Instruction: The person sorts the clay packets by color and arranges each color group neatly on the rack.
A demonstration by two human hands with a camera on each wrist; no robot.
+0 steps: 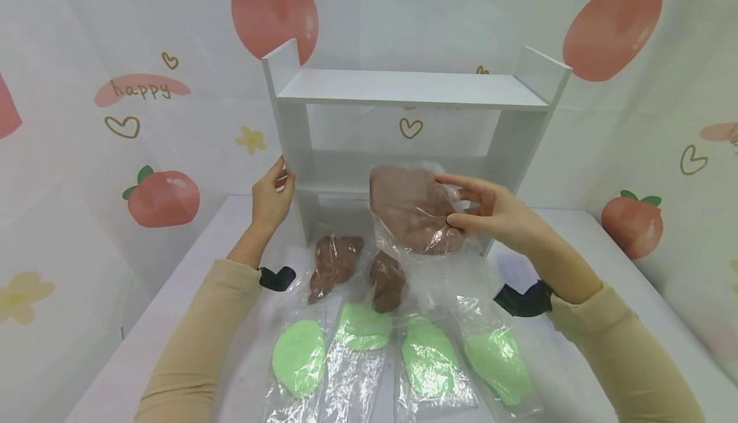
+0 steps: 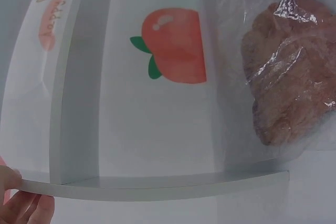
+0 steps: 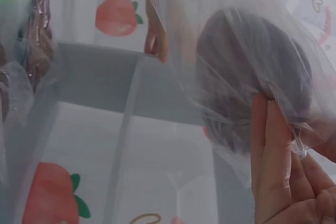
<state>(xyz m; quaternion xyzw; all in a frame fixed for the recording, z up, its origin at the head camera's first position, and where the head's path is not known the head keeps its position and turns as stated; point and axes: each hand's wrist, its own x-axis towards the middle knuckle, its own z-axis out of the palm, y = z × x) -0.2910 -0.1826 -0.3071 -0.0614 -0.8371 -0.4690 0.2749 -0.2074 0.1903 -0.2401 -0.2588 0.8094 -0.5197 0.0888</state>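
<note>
My right hand [image 1: 504, 215] pinches a clear plastic bag holding a flat brown piece [image 1: 410, 208], raised before the white shelf's lower opening. In the right wrist view, the fingers [image 3: 272, 150] lie against the bagged brown piece [image 3: 252, 61]. My left hand [image 1: 272, 197] grips the left side panel of the white shelf [image 1: 415, 87]; in the left wrist view, thumb and fingers stand on either side of the panel edge [image 2: 157, 193]. Two more bagged brown pieces, one left [image 1: 336, 263] and one nearer the middle [image 1: 387, 282], lie below the raised bag.
Several bagged light-green pieces lie in a row along the front of the white table [image 1: 242, 352], among them a rounded one [image 1: 300, 357] at the left and another [image 1: 500, 362] at the right. Behind the shelf hangs a white backdrop [image 1: 403, 13] printed with peaches.
</note>
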